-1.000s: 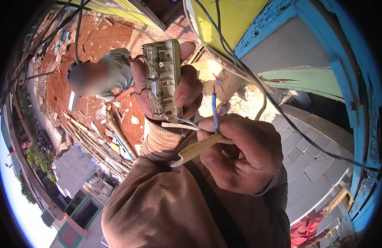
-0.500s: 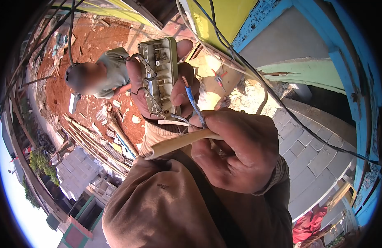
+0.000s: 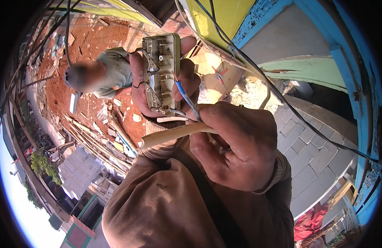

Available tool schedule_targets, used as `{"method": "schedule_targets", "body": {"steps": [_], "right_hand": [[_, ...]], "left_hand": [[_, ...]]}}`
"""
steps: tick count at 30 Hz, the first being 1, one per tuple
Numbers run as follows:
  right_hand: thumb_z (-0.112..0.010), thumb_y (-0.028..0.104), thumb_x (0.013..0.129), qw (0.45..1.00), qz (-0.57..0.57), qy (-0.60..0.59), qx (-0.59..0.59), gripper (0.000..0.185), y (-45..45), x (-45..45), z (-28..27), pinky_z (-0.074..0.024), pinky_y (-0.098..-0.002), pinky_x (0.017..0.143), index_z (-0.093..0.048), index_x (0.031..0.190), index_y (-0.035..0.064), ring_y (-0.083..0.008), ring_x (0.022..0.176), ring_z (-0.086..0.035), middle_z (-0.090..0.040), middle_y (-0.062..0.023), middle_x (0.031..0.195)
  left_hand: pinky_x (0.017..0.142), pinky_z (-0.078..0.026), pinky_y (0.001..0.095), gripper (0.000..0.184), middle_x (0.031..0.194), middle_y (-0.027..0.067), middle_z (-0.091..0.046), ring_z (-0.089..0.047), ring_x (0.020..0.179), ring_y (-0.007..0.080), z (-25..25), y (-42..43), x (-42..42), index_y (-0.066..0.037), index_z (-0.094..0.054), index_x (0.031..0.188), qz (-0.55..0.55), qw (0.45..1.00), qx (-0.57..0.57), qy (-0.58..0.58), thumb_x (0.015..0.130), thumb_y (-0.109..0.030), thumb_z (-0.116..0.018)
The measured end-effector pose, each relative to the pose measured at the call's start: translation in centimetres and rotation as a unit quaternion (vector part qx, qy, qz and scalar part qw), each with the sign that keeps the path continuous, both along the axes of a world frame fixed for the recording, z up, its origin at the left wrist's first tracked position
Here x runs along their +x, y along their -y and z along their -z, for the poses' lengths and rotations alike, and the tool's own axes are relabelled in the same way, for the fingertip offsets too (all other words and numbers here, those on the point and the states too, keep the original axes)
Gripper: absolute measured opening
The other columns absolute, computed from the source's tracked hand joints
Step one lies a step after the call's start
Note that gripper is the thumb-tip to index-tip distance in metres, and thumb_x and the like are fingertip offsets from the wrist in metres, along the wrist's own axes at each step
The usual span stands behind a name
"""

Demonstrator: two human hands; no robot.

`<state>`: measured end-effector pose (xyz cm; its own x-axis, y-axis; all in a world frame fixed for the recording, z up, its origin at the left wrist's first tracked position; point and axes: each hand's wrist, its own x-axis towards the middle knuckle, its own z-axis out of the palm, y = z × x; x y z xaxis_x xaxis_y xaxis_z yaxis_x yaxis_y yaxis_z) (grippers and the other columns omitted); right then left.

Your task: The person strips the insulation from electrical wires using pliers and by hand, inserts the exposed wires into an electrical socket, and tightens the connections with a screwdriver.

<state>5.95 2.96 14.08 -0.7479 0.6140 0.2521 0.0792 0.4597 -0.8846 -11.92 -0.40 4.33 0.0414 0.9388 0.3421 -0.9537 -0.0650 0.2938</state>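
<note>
My left hand (image 3: pixel 188 84) is wrapped round an opened power strip housing (image 3: pixel 169 53), its inside turned towards me. Metal contact strips (image 3: pixel 153 82) stick out along its left side. My right hand (image 3: pixel 238 144) pinches a blue wire (image 3: pixel 185 96) whose bare copper end points up at the housing. A second, grey wire (image 3: pixel 178 112) runs between the housing's lower end and my right fingers. A cream cable sheath (image 3: pixel 170 135) juts out leftward from the same grip; its other end is hidden in the hand.
A person (image 3: pixel 104 74) in a grey shirt is beyond my left hand, on reddish soil. Pliers with red handles (image 3: pixel 219 75) lie past the housing. Dark cables (image 3: pixel 257 68) cross at the right, before a blue frame (image 3: pixel 344 62). Wooden poles (image 3: pixel 96 142) and stacked blocks (image 3: pixel 80 167) are at the left.
The housing has shifted slightly right. The blue wire's copper tip has moved up and left, closer to the housing's inside, and the sheath has swung a little left. Both grips are unchanged.
</note>
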Motion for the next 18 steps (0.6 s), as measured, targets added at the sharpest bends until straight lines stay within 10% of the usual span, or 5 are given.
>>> {"method": "schedule_targets", "body": {"steps": [9,18], "right_hand": [[-0.068,-0.005,0.076,1.000,-0.003,0.002,-0.002,0.022,-0.3,0.1,0.4,-0.0522,-0.0297,0.056,-0.064,0.098,-0.0052,-0.0210,0.062,-0.068,-0.068,-0.0130,0.079],[-0.065,-0.002,0.086,0.994,0.006,-0.045,-0.101,0.018,-1.9,0.9,3.2,-0.0481,-0.0264,0.056,-0.063,0.104,-0.0046,-0.0094,0.063,-0.061,-0.064,-0.0085,0.076]], "left_hand": [[0.052,-0.044,0.0303,0.090,0.082,0.0171,-0.054,-0.049,0.066,0.0201,0.7,-0.2,0.6,0.015,-0.021,0.148,0.024,0.997,0.000,0.077,0.101,-0.061,-0.033],[0.056,-0.051,0.0374,0.067,0.130,0.0299,-0.055,-0.058,0.075,0.0279,-1.2,0.1,1.7,0.003,-0.044,0.141,-0.133,0.978,-0.147,0.063,0.104,-0.052,-0.029]]}}
